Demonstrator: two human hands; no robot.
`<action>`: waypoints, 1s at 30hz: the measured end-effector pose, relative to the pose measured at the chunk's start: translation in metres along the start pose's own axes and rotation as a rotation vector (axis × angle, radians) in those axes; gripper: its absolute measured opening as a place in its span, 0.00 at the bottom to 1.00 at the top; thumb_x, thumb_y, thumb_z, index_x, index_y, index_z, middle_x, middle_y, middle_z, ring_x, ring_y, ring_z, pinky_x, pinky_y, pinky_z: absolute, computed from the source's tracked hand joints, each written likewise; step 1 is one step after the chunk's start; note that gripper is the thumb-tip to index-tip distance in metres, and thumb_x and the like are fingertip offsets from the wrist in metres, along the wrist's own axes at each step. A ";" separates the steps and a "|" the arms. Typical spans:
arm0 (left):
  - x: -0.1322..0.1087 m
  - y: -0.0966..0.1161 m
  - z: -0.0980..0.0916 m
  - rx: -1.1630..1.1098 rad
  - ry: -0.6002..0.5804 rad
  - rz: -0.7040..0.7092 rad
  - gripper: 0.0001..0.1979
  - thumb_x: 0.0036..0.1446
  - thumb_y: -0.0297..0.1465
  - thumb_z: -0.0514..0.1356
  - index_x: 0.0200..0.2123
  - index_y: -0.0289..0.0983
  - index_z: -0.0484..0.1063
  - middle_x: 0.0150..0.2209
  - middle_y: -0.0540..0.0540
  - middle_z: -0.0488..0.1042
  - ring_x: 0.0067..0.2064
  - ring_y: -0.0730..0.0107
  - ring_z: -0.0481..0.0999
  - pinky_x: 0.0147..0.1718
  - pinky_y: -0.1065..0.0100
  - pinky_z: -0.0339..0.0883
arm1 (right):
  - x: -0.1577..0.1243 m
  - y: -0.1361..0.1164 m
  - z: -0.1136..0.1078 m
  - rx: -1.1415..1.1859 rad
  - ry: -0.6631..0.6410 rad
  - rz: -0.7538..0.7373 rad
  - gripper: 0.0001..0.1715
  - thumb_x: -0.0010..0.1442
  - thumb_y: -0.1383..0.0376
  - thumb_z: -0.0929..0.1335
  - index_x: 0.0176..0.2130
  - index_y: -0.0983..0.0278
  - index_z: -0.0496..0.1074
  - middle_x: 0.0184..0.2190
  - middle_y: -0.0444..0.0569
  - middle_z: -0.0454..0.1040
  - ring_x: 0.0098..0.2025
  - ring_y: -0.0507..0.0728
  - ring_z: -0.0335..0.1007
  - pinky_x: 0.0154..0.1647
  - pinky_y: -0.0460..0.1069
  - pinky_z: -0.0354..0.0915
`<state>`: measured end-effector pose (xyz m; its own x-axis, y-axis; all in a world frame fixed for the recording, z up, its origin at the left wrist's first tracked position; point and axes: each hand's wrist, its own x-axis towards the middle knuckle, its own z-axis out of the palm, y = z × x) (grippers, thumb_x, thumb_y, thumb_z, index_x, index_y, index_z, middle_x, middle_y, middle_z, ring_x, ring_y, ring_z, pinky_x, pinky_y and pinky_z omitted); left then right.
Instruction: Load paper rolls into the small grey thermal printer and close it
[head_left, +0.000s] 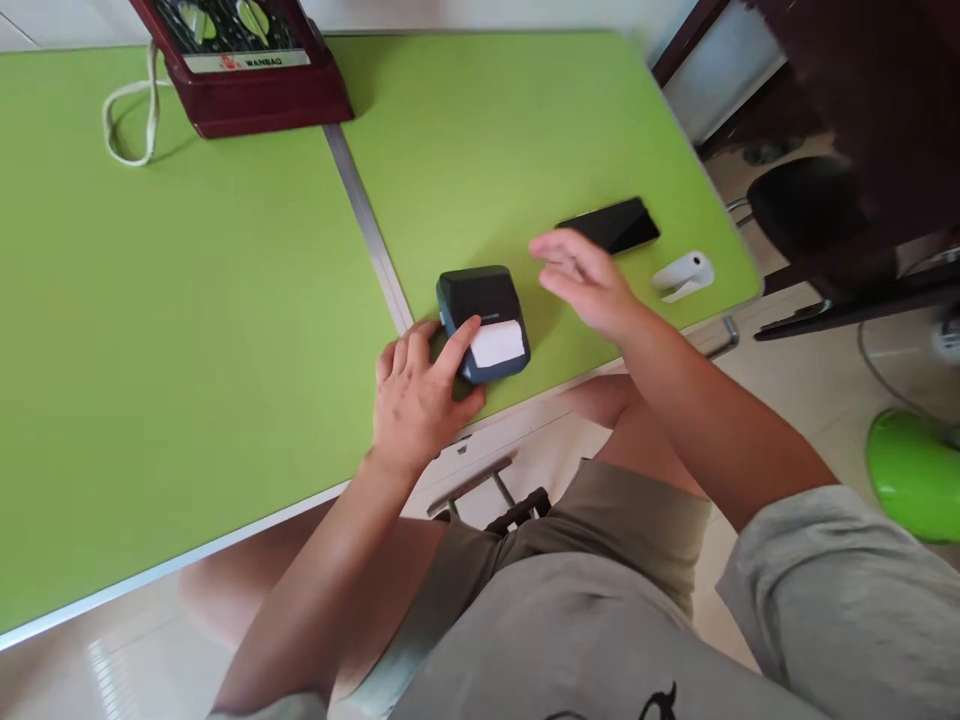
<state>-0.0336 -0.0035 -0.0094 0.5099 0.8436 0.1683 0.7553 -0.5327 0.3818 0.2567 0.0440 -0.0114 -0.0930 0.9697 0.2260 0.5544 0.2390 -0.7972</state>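
Black and dark-blue rounded boxy device rests at the near edge of the green-topped table, right of the metal seam; white rectangular paper slip on its near part. Left hand touches the device's left side, index finger on top; cannot tell whether its grip is clamped. Right hand empty, grip apart, near the flat black phone at right.
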 end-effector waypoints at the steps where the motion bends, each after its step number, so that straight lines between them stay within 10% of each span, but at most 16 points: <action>1: 0.000 -0.001 0.001 -0.001 0.016 0.009 0.37 0.58 0.35 0.65 0.71 0.48 0.63 0.64 0.33 0.70 0.66 0.43 0.71 0.64 0.45 0.63 | 0.003 0.008 -0.020 -0.073 0.033 0.011 0.22 0.62 0.57 0.73 0.55 0.53 0.72 0.56 0.48 0.77 0.61 0.61 0.75 0.66 0.63 0.70; 4: -0.001 -0.003 0.003 -0.006 0.031 0.021 0.37 0.59 0.35 0.64 0.71 0.47 0.63 0.64 0.32 0.70 0.65 0.42 0.71 0.63 0.44 0.64 | 0.021 0.034 -0.081 -0.428 0.086 0.092 0.36 0.48 0.68 0.79 0.55 0.58 0.73 0.58 0.54 0.73 0.60 0.64 0.73 0.67 0.65 0.66; 8: -0.001 -0.003 0.004 0.012 0.049 0.035 0.36 0.59 0.36 0.64 0.71 0.46 0.64 0.63 0.31 0.70 0.65 0.42 0.71 0.62 0.45 0.65 | 0.055 0.076 -0.124 -0.724 -0.163 0.320 0.52 0.28 0.74 0.85 0.54 0.60 0.76 0.57 0.58 0.72 0.59 0.68 0.69 0.66 0.68 0.61; 15: -0.003 -0.004 0.003 0.026 0.047 0.054 0.35 0.61 0.35 0.63 0.70 0.46 0.64 0.61 0.31 0.71 0.67 0.43 0.70 0.62 0.45 0.65 | 0.101 0.129 -0.148 -0.640 -0.353 0.120 0.37 0.30 0.50 0.87 0.39 0.54 0.78 0.30 0.39 0.73 0.25 0.52 0.63 0.42 0.60 0.76; 22: -0.003 -0.002 0.002 0.031 0.038 0.046 0.35 0.61 0.36 0.63 0.71 0.46 0.64 0.62 0.31 0.70 0.66 0.42 0.70 0.62 0.44 0.65 | 0.086 0.094 -0.150 -0.823 -0.423 0.238 0.47 0.30 0.48 0.86 0.51 0.51 0.79 0.45 0.48 0.81 0.46 0.70 0.78 0.52 0.72 0.74; 30: -0.003 -0.002 0.002 0.046 0.062 0.058 0.34 0.60 0.35 0.63 0.70 0.44 0.65 0.61 0.31 0.72 0.65 0.42 0.73 0.61 0.45 0.66 | 0.079 0.050 -0.132 -0.821 -0.392 0.316 0.56 0.22 0.54 0.86 0.53 0.45 0.76 0.61 0.46 0.77 0.67 0.83 0.65 0.67 0.83 0.57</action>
<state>-0.0360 -0.0053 -0.0121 0.5279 0.8130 0.2457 0.7441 -0.5822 0.3277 0.3859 0.1261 0.0403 -0.0272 0.9669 -0.2537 0.9933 -0.0023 -0.1154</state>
